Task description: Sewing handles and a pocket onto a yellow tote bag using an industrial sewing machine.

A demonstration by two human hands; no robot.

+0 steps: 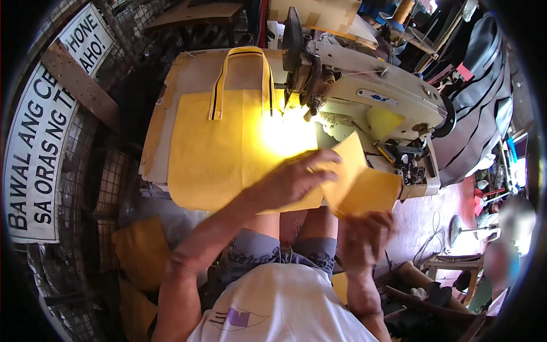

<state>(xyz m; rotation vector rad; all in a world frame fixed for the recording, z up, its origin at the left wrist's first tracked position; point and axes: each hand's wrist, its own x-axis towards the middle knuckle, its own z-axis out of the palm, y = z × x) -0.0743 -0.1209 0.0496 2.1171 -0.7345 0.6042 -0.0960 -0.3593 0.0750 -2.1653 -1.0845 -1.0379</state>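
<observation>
A folded yellow piece of sheet material (370,188) is held up in front of the sewing machine. Its lower edge is gripped by my right hand (364,236), which is smeared by motion. Fingers curled, my left hand (299,178) meets the piece's left edge; its forearm crosses over a large yellow bag panel (211,154). That panel lies flat on the machine table and hangs slightly over the near edge. A yellow strap handle (246,51) with dark stripes loops from its top. The sewing machine (370,85) shines a bright lamp on the panel's right side.
A yellow-handled cutter (386,152) and small metal parts lie at the table's right. More yellow pieces (142,245) sit low on the left, beside a wire-mesh wall with a sign (43,154). Dark sheets (478,108) hang at right. Another person (501,268) is at far right.
</observation>
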